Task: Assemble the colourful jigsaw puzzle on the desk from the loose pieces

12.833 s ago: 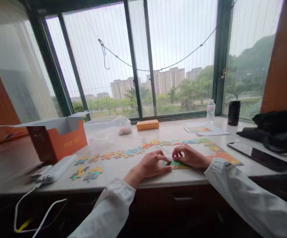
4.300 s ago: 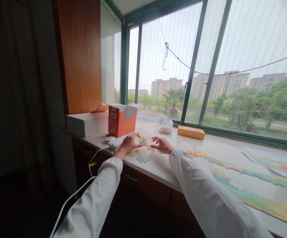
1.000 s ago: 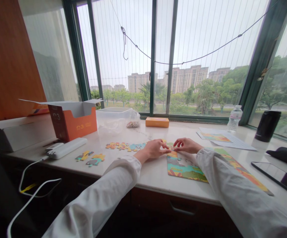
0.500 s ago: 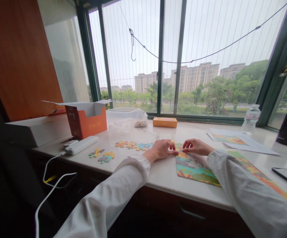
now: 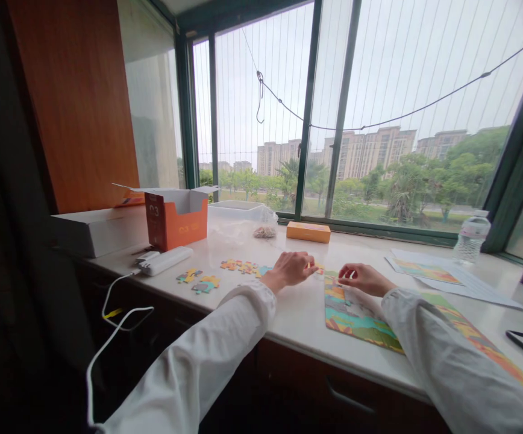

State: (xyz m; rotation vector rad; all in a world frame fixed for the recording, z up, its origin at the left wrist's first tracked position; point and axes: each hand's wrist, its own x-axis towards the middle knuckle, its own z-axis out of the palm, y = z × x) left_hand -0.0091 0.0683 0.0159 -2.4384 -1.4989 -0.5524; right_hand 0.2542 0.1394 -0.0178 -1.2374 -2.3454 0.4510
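Observation:
My left hand (image 5: 291, 269) hovers over the table left of the jigsaw puzzle (image 5: 356, 328), its fingers loosely bent and apart, with nothing visible in them. A few loose puzzle pieces (image 5: 320, 269) lie just beyond its fingertips. My right hand (image 5: 366, 279) is at the puzzle's upper left part, thumb and fingertips drawn together; whatever may be between them is too small to make out. The puzzle is partly assembled, with a grey area in its middle, and my right hand and sleeve cover some of it. More joined pieces (image 5: 240, 266) and two small clusters (image 5: 206, 284) lie to the left.
An orange open box (image 5: 178, 220), a white power bank (image 5: 166, 260) with a cable, and a clear tub (image 5: 237, 208) stand left. A small orange box (image 5: 308, 232) sits by the window. Printed sheets (image 5: 428, 271), a water bottle (image 5: 472, 237) and another puzzle strip (image 5: 478, 331) are right.
My left hand has drawn back left from the puzzle's edge and its fingers have loosened. My right hand stays at the puzzle's upper left. The view has tilted up and turned slightly left.

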